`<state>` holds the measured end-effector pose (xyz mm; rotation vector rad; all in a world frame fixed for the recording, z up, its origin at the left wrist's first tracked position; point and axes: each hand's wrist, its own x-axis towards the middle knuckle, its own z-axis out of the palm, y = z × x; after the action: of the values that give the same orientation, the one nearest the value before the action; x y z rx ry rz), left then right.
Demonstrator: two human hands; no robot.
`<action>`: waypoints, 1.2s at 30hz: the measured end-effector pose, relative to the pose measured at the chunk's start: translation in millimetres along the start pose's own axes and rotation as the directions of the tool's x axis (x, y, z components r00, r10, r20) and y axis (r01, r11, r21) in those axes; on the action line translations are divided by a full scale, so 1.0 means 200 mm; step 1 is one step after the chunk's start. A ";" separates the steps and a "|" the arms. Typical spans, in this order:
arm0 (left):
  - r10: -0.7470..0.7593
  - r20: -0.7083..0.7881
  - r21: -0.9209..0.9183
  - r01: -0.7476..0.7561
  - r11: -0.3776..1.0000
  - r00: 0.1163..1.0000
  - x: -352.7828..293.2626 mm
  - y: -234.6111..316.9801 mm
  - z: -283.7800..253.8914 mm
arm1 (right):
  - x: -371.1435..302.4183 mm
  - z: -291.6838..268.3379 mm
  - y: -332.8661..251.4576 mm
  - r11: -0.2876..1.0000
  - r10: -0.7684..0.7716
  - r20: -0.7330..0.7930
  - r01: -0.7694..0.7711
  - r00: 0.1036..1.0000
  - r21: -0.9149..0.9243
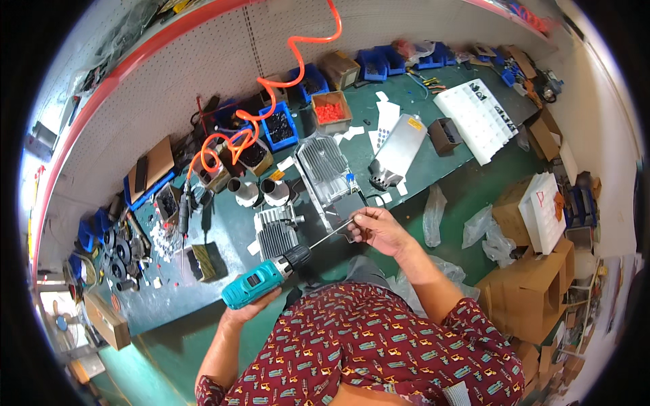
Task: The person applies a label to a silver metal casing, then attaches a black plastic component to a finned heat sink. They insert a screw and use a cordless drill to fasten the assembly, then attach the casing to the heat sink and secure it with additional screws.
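Note:
My left hand (252,310) is closed around the grip of a teal cordless drill (256,283), which points to the upper right. A long thin bit (330,237) runs from its black chuck. At the bit's far end, the fingers of my right hand (378,230) pinch its tip; whether a small screw is there too I cannot make out. Just beyond lie a grey finned metal housing (323,166) and a smaller finned metal block (276,229). Two metal pipe flanges (276,192) stand beside them.
A silver metal canister (398,150) lies on the green bench, left of a white compartment tray (476,120). Blue bins (279,126) and a box of red parts (330,112) line the back. An orange coiled hose (272,88) hangs over the bench. Cardboard boxes (528,291) stand at right.

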<state>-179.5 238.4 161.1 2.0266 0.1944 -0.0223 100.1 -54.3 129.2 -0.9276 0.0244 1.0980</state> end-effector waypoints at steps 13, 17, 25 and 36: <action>-0.345 -0.192 -0.035 0.344 0.938 0.919 0.38 0.66 0.22 | 0.42 -0.28 -0.21 0.692 -0.059 0.127 0.132 0.990 -0.710; -0.316 -0.181 0.040 0.328 0.944 0.931 0.54 0.75 0.24 | 0.54 -0.38 -0.16 0.366 -0.263 0.338 0.417 0.904 -0.832; -0.280 -0.205 0.071 0.300 0.951 0.938 0.58 0.76 0.28 | 0.56 -0.43 -0.13 0.247 -0.148 0.426 0.450 0.893 -0.858; -0.470 0.038 0.552 0.374 0.745 0.882 0.97 1.06 0.12 | 0.35 -0.31 -0.12 -0.245 -0.115 0.686 0.649 0.718 -0.721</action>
<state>44.8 149.4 318.1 2.4732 0.5935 -0.6083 178.8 -46.6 73.3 -1.8561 -1.6789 0.3609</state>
